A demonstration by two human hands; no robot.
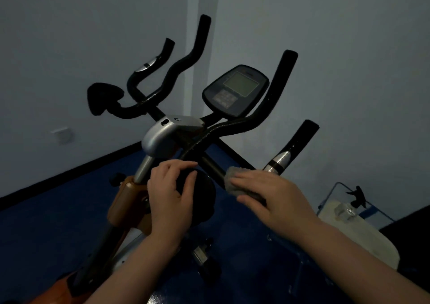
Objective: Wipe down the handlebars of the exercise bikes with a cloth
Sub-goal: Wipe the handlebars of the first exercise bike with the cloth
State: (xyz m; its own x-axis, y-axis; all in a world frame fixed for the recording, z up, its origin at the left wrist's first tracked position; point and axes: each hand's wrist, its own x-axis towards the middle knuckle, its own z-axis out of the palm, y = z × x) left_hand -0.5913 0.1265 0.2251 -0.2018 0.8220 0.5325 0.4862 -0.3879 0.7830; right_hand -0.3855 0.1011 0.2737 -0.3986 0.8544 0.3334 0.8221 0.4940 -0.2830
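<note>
Handlebars (235, 127) black, foam grips matte black; grip at 3 o'clock has a silver band (280, 160) edged in black. Console (235, 89) dark grey-black, screen pale grey-green. Stem clamp (160, 134) silver-grey. Frame (126, 201) at 8 o'clock orange-brown. Cloth (237, 184) under right hand (272, 199) plain grey. Pad (197, 199) under left hand (169, 194) black. Floor (46, 229) deep blue, skirting black, walls (349, 59) pale grey-blue.
</note>
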